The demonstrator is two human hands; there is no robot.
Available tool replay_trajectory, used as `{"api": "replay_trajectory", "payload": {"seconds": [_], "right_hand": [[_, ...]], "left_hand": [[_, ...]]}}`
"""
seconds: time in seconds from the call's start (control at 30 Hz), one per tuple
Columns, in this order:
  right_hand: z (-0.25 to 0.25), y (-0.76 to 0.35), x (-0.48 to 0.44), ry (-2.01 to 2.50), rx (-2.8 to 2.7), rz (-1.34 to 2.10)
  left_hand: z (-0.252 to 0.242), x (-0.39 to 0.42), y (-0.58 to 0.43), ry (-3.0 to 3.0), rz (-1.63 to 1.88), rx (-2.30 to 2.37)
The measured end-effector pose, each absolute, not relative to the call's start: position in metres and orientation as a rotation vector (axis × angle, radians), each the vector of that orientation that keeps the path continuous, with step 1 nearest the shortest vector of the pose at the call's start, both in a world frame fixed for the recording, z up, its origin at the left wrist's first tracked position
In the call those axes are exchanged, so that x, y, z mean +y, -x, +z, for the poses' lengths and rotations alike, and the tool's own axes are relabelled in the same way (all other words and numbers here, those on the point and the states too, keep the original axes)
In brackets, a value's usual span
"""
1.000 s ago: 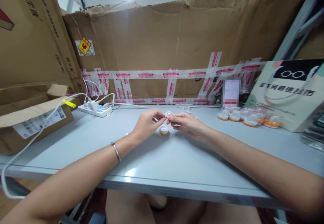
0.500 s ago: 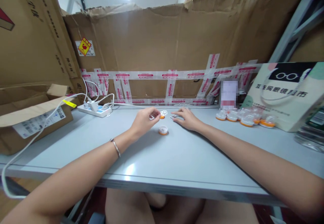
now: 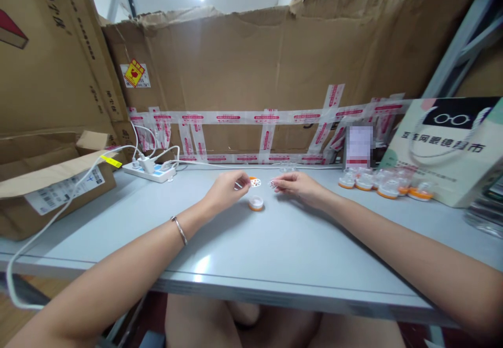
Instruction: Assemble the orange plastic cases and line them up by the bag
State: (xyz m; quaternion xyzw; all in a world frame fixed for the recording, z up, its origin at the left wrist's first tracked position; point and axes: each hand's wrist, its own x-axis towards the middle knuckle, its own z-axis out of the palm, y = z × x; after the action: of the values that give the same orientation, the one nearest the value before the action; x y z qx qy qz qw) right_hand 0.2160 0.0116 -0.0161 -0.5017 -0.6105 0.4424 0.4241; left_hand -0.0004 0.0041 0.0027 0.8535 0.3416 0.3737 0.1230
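My left hand (image 3: 231, 188) is closed in a pinch on a white disc with cut-out holes (image 3: 255, 183). Behind that disc, a bit of an orange part (image 3: 252, 178) shows on the table. My right hand (image 3: 301, 188) faces it from the other side, thumb and fingertips pinching a small whitish piece with dark gaps (image 3: 272, 183), too small to make out fully. A short gap separates the two held pieces. Below them on the table stands a round clear cup with an orange base (image 3: 256, 204), touched by neither hand.
Clear pieces (image 3: 288, 167) lie behind my right hand. At the right are several clear domed containers with orange bases (image 3: 388, 188), a paper bag (image 3: 444, 149) and a blurred-out upright item (image 3: 358, 146). A power strip (image 3: 149, 172) with cables and an open carton (image 3: 66, 180) occupy the left.
My right hand has drawn its fingers together and lifted a small whitish piece. The disc in my left hand has tilted and dropped slightly. Clear pieces behind the right hand have come into sight.
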Motion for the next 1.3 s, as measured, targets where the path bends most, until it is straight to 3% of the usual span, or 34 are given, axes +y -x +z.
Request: {"api": "replay_trajectory", "payload": {"seconds": [0.1,0.23,0.63,1.3], "right_hand": [[-0.007,-0.21,0.0,1.07,-1.329,1.362],[-0.001,-0.201,-0.009,0.964,-1.266,1.447],[-0.005,-0.187,-0.017,0.998,-1.523,0.993],[-0.007,-0.187,-0.02,0.99,-1.354,1.316]], "left_hand": [[0.0,0.004,0.0,-2.432,1.076,1.006],[-0.001,0.004,-0.001,-2.408,1.073,0.998],[0.003,-0.004,-0.004,-2.407,1.109,0.896],[0.004,-0.013,-0.007,-2.606,1.173,0.824]]}}
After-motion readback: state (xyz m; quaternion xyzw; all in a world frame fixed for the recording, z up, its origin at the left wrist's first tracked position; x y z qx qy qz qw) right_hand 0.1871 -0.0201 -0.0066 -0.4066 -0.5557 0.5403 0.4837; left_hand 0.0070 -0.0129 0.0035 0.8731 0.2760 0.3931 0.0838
